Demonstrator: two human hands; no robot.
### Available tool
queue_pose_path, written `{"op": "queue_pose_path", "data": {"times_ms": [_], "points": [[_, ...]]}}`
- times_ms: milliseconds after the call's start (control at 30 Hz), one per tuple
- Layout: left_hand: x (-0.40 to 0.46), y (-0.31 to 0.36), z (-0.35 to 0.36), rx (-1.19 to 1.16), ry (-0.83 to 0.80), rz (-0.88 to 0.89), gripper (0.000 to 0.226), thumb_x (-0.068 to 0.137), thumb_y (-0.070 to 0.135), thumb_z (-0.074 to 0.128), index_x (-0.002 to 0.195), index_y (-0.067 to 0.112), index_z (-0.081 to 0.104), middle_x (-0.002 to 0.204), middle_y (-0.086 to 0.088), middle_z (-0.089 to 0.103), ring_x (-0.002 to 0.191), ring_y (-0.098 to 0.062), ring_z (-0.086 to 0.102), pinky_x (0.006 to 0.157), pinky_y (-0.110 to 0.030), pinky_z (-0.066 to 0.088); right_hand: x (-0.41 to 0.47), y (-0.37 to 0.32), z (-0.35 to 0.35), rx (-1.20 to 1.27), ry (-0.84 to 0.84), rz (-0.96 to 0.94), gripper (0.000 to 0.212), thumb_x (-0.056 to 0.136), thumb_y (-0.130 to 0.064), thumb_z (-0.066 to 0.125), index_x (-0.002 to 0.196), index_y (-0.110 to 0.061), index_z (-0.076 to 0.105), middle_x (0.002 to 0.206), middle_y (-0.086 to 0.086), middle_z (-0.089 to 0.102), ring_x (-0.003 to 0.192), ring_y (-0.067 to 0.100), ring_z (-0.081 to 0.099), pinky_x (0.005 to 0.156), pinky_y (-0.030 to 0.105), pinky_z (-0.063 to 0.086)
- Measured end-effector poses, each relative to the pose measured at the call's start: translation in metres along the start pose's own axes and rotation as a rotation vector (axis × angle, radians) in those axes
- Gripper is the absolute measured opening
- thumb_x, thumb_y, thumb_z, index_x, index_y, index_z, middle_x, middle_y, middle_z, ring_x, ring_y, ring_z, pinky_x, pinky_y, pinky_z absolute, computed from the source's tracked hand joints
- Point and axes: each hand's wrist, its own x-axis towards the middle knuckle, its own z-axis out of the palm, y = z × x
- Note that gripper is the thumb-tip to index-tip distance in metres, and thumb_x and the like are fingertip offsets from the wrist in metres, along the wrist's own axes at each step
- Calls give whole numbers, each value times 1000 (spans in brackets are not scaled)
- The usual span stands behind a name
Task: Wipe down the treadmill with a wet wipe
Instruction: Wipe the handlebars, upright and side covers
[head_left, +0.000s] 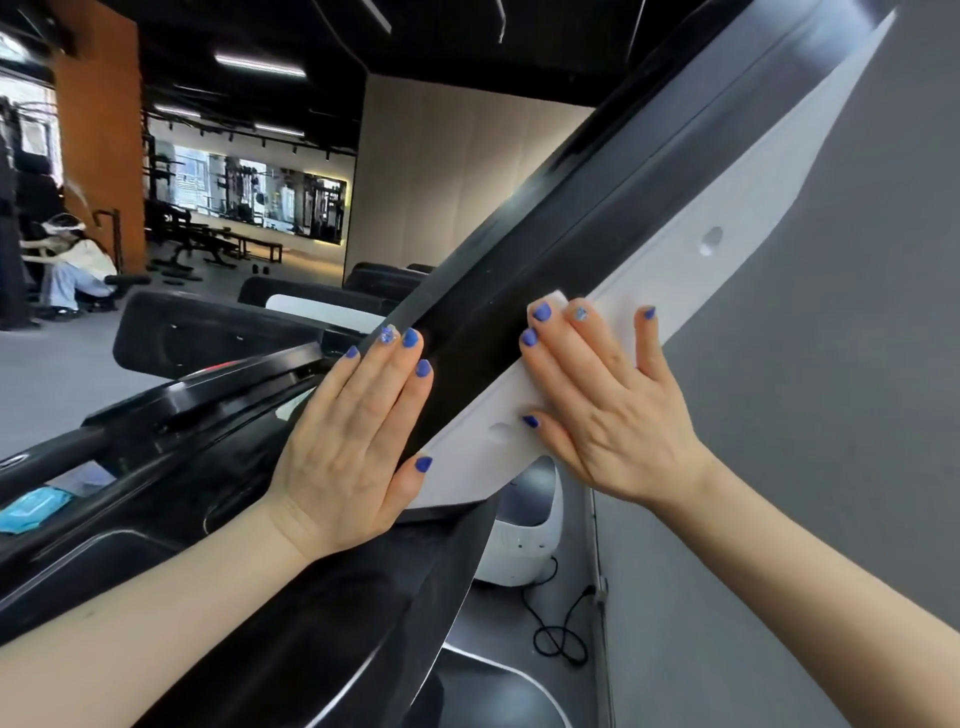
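Wiping step in hand, judged from the layout: upright of the treadmill being cleaned, console side not yet reached.

Far left, low on the console tray: blue wipe packet (31, 512), lying flat, well apart from both hands. Behind it, across the gym floor: seated person (70, 270) near a weight rack, no part in the job.

Left of centre: left hand (353, 441), fingers straight and close together, palm laid flat against the glossy black face of the treadmill upright (519, 291). Holding nothing; steadying only, by the look of it.

Right of centre: right hand (597, 395), fingers spread and straight, pressing the white wet wipe (553, 300) flat onto the white side panel (727, 218) of the same upright. Only a corner of the wipe visible past the fingertips; rest hidden under the palm.

Lower right, on the floor: white base cover (524, 540) and a coiled black cable (561, 634).

Next move, as a judgement: slide along the white panel with even pressure, palm kept on the wipe to stop bunching, then across to the black face. Risk: thin wipe slipping out from under spread fingers.
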Motion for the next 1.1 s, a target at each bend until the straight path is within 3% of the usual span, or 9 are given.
{"op": "queue_pose_path", "data": {"times_ms": [167,333,633,833,1100], "points": [[5,4,-10,-45,-50,-9,67,104,29,35,159,1,9,163,-22,16,156,-31,8,124,-54,15,-1,0,-8,-30,-28,11,68,105,-35,39,162,-13,9,167,3,11,156,20,9,124,51,-7],[27,-2,-18,-52,-21,13,71,100,29,41,158,1,11,165,-17,13,157,-26,3,126,-48,8,0,-4,-7,-37,-32,33,68,105,-35,40,161,-13,9,169,3,7,156,20,7,124,52,-6],[27,-5,-6,-41,17,39,64,105,33,33,156,-2,16,164,-16,11,154,-32,15,125,-49,15,2,-4,-9,-35,-21,31,68,105,-35,38,161,-11,8,163,6,15,156,21,6,124,52,-5],[24,-6,-4,-36,20,57,67,105,35,32,159,0,11,169,-13,-1,156,-31,11,125,-50,15,-8,-2,2,-12,18,36,66,106,-44,26,161,-13,6,170,-1,-2,156,21,5,124,51,-10],[24,-5,-3,-19,6,57,70,105,38,32,160,2,7,169,-12,-4,156,-32,9,125,-51,14,-61,16,13,-97,-93,99,65,107,-48,20,161,-12,11,170,2,2,156,23,8,123,51,-10]]}}
